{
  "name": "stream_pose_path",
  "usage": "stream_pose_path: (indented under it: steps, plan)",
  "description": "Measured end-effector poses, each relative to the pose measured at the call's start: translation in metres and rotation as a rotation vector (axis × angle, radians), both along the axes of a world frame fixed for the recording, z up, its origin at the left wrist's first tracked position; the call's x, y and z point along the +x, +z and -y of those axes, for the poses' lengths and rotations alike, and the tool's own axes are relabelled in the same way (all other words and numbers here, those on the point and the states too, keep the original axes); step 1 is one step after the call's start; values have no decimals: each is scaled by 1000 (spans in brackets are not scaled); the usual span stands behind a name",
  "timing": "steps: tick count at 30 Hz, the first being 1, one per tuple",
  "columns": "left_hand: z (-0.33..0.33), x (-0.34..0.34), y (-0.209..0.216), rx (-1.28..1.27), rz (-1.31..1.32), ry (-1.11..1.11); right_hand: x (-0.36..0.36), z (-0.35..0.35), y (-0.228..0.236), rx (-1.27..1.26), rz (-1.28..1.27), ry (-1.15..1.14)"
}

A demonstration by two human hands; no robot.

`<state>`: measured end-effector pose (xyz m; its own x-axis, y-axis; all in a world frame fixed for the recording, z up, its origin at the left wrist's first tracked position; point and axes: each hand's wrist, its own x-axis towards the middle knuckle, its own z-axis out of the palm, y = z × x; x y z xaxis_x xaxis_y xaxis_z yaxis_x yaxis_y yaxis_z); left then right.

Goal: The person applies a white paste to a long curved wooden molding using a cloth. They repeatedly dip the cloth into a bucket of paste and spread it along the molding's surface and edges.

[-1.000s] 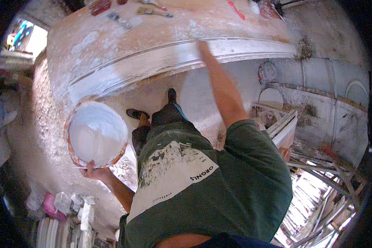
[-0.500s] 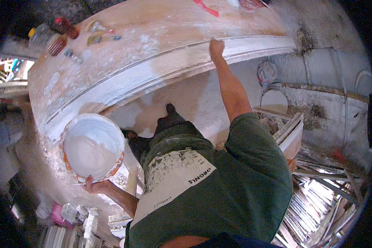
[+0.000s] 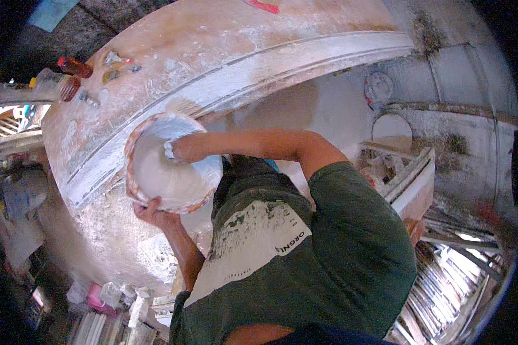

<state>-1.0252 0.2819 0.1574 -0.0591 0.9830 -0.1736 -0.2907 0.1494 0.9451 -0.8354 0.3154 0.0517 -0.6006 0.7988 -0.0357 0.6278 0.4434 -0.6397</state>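
My left hand (image 3: pixel 149 211) grips the near rim of a round white bucket (image 3: pixel 131 167) with orange-brown smears on its edge. The bucket is tilted toward me and holds pale, wet, plaster-like liquid (image 3: pixel 161 175). Inside its mouth is my right hand (image 3: pixel 187 148), reaching across from the right. White paste coats its fingertips, which look curled; what they hold, if anything, is hidden. Just beyond the bucket runs a long white plaster moulding (image 3: pixel 224 75) with grooved edges, lying along a worn table (image 3: pixel 172 49).
Bottles, one with a red cap (image 3: pixel 75 67), and several brushes (image 3: pixel 112 73) lie at the table's far left. A red strip (image 3: pixel 262 6) is at the far edge. To my right stands a wooden frame (image 3: pixel 408 178) by stacked strips (image 3: pixel 443 282). A pink object (image 3: pixel 101 299) sits at lower left.
My right hand has left the moulding and come left into the bucket. The bucket, held in my left hand, appears farther right and higher; the view has shifted too.
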Motion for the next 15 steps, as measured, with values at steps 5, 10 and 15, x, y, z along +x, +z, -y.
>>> stream_pose_path:
  steps: [5, 10, 15]
  plan:
    - [12, 46, 3, 17, 168, -30, -37, 45, -60, -668, -252, -653]
    - [30, 51, -8, -67, 239, 88, 9, 38, -7, -1681, -1407, -549]
    - [52, 88, -12, -41, 146, 211, 125, 8, -41, -1383, -1680, -686]
